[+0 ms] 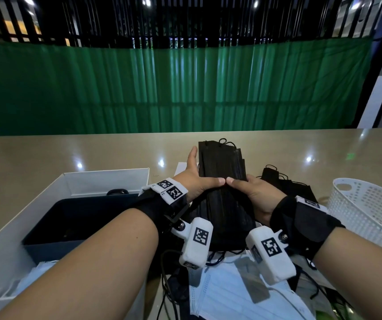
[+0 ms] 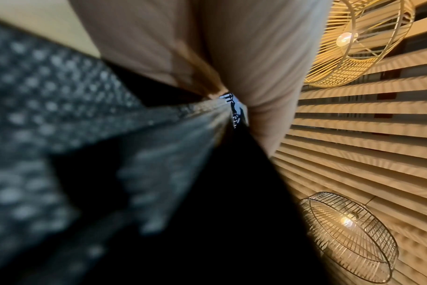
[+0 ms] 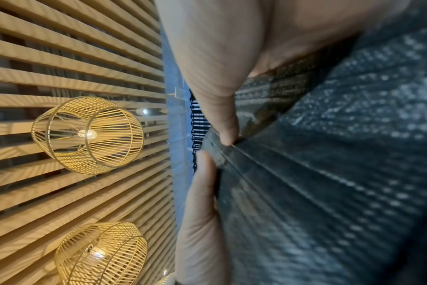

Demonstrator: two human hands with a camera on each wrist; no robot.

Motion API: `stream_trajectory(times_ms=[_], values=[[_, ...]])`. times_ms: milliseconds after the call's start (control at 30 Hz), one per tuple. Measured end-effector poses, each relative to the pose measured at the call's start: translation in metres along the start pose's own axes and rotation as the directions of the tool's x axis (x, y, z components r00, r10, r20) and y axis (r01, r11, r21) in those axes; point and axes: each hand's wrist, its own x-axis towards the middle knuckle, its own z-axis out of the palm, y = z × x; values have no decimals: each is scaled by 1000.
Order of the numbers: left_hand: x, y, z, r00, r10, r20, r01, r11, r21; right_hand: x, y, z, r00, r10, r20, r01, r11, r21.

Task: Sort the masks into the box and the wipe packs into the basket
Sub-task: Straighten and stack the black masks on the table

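Observation:
A thick stack of black masks (image 1: 222, 165) is held up above the table between both hands. My left hand (image 1: 197, 179) grips its left side, thumb across the top and fingers along the far edge. My right hand (image 1: 250, 190) grips the right side, thumb tip meeting the left thumb. In the wrist views the black mask fabric (image 2: 90, 119) (image 3: 329, 173) fills the frame beside my fingers (image 3: 217, 108). The open box (image 1: 74, 181), white with a dark inside, stands at the left. The white perforated basket (image 1: 370, 204) stands at the right.
More black masks (image 1: 284, 183) lie on the table behind my right hand. Light blue masks (image 1: 227, 294) with loose ear loops lie near the front edge. A green curtain (image 1: 173, 88) hangs behind the beige table (image 1: 46, 153).

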Motion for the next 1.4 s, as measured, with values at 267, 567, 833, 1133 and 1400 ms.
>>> stream_trajectory(times_ms=[267,567,833,1133,1400], values=[[-7,11,7,961,275,27,-249,904,-348,-8,-13,-2,948,-315,-52,313,949,-39],[-14,7,16,982,51,183,-27,991,-131,-4,14,-7,980,-197,0,174,867,-467],[-17,11,9,983,-3,185,-10,998,66,-4,20,-6,987,-163,15,152,877,-455],[-14,7,6,969,-211,128,192,971,145,-7,17,-11,987,-130,-97,34,753,-657],[-13,7,9,967,-246,60,233,957,171,-2,18,-4,987,-140,-84,57,777,-626]])
